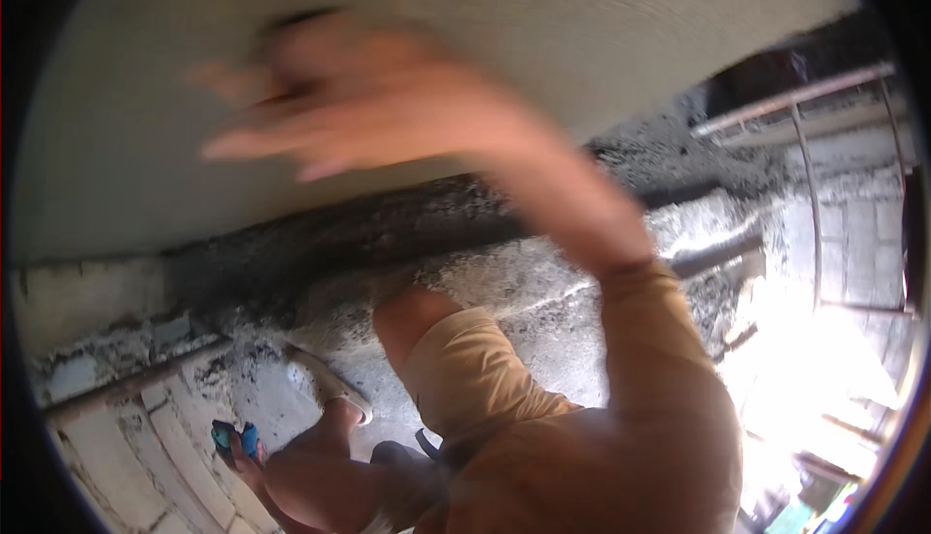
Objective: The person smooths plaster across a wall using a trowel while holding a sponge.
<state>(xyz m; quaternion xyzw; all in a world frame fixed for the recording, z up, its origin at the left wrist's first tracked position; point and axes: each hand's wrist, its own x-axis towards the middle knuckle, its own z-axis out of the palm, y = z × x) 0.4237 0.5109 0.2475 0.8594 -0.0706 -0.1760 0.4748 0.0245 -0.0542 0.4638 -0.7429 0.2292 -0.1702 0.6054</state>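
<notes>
My right hand (330,107) is smeared by motion in the upper middle, in front of a smooth grey plastered wall (650,20); whether it holds anything is unclear. At the lower left, my left hand (242,466) grips a crumpled blue-green item (233,432), perhaps a cloth or sponge. It hangs low beside my bare leg, over the grey floor.
Below the plaster runs a dark, rough concrete band (339,233) above a pale ledge (529,267). My sandalled foot (320,379) rests on the floor. Bare blocks (116,456) and a bar (116,384) are at left; metal rods (805,194) stand at right, near bright glare.
</notes>
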